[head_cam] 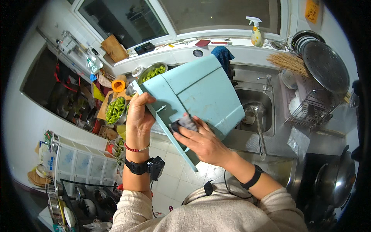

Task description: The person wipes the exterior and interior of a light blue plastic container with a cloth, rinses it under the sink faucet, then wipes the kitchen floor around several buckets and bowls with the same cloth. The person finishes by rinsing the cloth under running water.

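A light blue plastic drawer or bin [203, 92], with dark marks on its surface, is held tilted in front of me. My left hand [140, 111] grips its rim at the left, thumb over the edge. My right hand [200, 139] presses a grey and black cloth [187, 123] against the blue side near the rim. Behind its right end lies the steel sink [268, 116], with the faucet's long spout [258, 127] across it. What is inside the blue container is hidden.
Bowls of green peppers [115, 111] and a cut pumpkin [118, 85] stand at the left. A dish rack [314, 111] with bowls and a wok [336, 179] are at the right. A spray bottle [256, 34] stands on the windowsill; a blue cloth [222, 56] hangs behind the container.
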A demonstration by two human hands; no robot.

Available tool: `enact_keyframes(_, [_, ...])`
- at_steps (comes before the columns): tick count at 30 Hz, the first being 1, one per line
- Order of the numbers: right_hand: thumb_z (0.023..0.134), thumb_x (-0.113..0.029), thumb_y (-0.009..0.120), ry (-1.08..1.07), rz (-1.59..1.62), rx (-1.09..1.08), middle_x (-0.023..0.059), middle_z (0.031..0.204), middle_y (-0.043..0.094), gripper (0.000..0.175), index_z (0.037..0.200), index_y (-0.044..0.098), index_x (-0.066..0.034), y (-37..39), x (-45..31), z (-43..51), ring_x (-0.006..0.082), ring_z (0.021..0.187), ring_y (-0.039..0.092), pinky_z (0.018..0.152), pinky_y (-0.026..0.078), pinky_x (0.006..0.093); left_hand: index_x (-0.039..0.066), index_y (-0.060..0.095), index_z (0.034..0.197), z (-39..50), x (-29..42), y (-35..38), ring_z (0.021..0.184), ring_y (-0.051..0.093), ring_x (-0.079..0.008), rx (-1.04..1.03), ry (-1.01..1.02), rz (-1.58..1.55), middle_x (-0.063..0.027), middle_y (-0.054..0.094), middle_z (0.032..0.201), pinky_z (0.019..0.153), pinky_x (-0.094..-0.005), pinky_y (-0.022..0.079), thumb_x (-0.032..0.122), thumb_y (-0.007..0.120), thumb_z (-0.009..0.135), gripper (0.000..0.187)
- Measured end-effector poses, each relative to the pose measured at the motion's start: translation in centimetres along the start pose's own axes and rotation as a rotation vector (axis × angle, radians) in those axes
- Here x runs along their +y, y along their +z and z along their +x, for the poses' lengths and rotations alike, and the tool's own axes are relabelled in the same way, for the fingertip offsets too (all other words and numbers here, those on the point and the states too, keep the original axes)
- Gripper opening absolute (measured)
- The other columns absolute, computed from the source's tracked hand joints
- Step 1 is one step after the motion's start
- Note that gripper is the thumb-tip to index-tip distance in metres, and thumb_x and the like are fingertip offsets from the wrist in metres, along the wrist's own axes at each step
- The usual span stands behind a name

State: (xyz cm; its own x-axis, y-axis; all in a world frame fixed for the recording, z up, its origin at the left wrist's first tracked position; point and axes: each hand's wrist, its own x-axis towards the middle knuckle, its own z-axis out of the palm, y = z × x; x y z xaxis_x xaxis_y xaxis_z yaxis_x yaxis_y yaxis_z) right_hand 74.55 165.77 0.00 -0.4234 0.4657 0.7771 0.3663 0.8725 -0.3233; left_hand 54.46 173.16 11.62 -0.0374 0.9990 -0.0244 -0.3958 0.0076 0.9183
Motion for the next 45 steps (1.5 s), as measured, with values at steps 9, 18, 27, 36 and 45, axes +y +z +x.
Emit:
enact_keyframes(9, [0.084, -0.004, 0.054, 0.051, -0.136, 0.213, 0.0054, 0.117, 0.059, 0.039, 0.12, 0.067, -0.0108, -1.0, 3.3, 3.5, 0.0275, 0.097, 0.052, 0.087, 0.045, 0.0372, 0.001, 0.059, 0.092, -2.0, -1.3, 0.5, 0.077, 0.062, -0.0192, -0.065, -0.002, 0.055, -0.0053, 0.063, 0.084, 0.074, -0.0359, 0.055, -0.003, 0.053, 0.076, 0.017])
enact_keyframes(18, [0.082, -0.001, 0.055, -0.066, -0.032, 0.074, 0.006, 0.113, 0.058, 0.04, 0.116, 0.07, -0.0164, 0.5, 3.3, 1.5, 0.0265, 0.091, 0.053, 0.083, 0.048, 0.0356, 0.001, 0.058, 0.086, -1.5, -1.9, -0.4, 0.074, 0.062, -0.0223, -0.036, 0.021, 0.063, -0.0084, 0.06, 0.084, 0.072, -0.0418, 0.056, -0.002, 0.054, 0.077, 0.01])
enact_keyframes(27, [0.083, 0.004, 0.051, 0.07, -0.02, 0.245, 0.0115, 0.123, 0.054, 0.045, 0.125, 0.063, -0.0059, 0.9, 3.4, -1.6, 0.034, 0.1, 0.049, 0.096, 0.04, 0.0438, 0.0, 0.057, 0.093, -2.1, -2.0, 1.2, 0.067, 0.057, -0.0205, 0.105, 0.046, 0.119, -0.006, 0.056, 0.079, 0.066, -0.0369, 0.054, -0.008, 0.046, 0.072, 0.026])
enact_keyframes(36, [0.084, -0.002, 0.053, 0.005, -0.114, 0.245, 0.0081, 0.121, 0.054, 0.046, 0.129, 0.06, -0.0074, 0.0, 6.6, 1.7, 0.0305, 0.093, 0.049, 0.089, 0.043, 0.0384, -0.004, 0.057, 0.105, -1.9, -2.8, 1.4, 0.073, 0.063, -0.0285, 0.104, 0.03, 0.126, -0.0116, 0.061, 0.087, 0.069, -0.0416, 0.058, -0.008, 0.045, 0.069, 0.038])
enact_keyframes(45, [0.082, 0.0, 0.054, 0.103, -0.207, 0.194, 0.0086, 0.119, 0.056, 0.049, 0.129, 0.06, -0.0102, 2.2, 12.2, 1.0, 0.0315, 0.096, 0.051, 0.091, 0.045, 0.0411, 0.0, 0.058, 0.104, -1.9, -2.9, 1.9, 0.08, 0.061, -0.0247, 0.104, 0.016, 0.093, -0.0086, 0.059, 0.089, 0.071, -0.0388, 0.054, -0.009, 0.046, 0.07, 0.037])
